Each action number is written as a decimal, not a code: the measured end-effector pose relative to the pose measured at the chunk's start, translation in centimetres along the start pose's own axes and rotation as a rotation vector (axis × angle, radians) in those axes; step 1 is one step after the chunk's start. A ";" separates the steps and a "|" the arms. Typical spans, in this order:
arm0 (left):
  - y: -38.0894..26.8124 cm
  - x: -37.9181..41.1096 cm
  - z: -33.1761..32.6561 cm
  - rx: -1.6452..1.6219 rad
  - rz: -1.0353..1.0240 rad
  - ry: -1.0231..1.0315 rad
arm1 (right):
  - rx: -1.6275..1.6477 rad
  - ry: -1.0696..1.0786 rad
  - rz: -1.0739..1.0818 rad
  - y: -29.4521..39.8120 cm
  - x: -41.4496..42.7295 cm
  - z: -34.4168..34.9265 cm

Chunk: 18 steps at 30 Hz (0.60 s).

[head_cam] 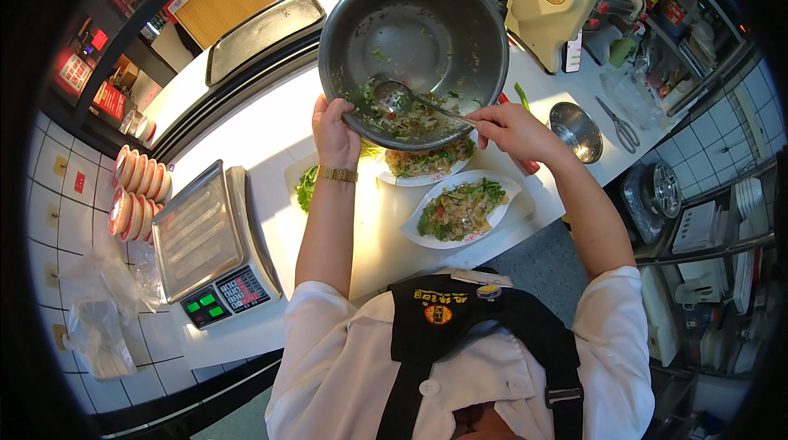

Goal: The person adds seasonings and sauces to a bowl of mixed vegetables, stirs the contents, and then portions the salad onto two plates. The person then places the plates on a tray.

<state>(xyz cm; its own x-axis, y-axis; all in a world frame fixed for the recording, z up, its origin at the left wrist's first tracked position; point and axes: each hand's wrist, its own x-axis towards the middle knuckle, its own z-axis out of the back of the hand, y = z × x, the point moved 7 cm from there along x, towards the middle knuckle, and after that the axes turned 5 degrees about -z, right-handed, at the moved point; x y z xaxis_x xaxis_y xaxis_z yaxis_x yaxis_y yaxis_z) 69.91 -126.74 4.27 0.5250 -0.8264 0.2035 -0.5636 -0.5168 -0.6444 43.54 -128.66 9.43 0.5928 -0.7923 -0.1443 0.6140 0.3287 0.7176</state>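
Observation:
My left hand (pixel 335 132) grips the near left rim of a large dark metal mixing bowl (pixel 406 33), which is tilted towards me. In my right hand (pixel 508 127) is the handle of a slotted metal spoon (pixel 394 97); its head rests among chopped greens and pale mixed food at the bowl's near wall. Below the bowl lies a white leaf-shaped plate (pixel 409 240) heaped with a dressed salad (pixel 462 209). A second white plate (pixel 403 180) with similar food (pixel 425 160) is partly hidden under the bowl's rim.
A digital scale (pixel 200 230) stands left on the white counter (pixel 277 120). Stacked round tubs (pixel 141 176) sit beyond it. On the right are a small steel bowl (pixel 575 132), scissors (pixel 617 125) and a cream-coloured machine (pixel 548 6). A dark tray (pixel 265 37) lies on the far ledge.

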 end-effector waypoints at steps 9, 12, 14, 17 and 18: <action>0.1 0.1 0.1 -0.005 -0.019 -0.028 | -0.026 -0.059 0.052 -0.6 0.3 -0.6; 0.1 0.3 0.2 0.007 -0.029 -0.027 | 0.059 -0.008 -0.040 0.7 -1.2 0.0; 0.1 0.4 0.2 -0.006 -0.039 -0.006 | 0.115 0.045 -0.119 0.6 -1.8 0.4; 0.0 0.6 0.4 -0.018 -0.045 0.000 | 0.127 0.013 -0.063 -1.9 -2.1 1.5; 0.0 0.6 0.3 -0.019 -0.048 -0.002 | 0.120 -0.013 -0.015 -2.3 -2.2 1.9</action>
<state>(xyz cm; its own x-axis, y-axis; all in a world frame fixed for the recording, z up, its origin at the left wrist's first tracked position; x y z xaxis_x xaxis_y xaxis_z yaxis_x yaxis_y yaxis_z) 70.39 -127.16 4.14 0.5528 -0.8004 0.2321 -0.5501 -0.5597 -0.6198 39.88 -128.66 9.39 0.5763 -0.8038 -0.1475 0.5560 0.2533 0.7917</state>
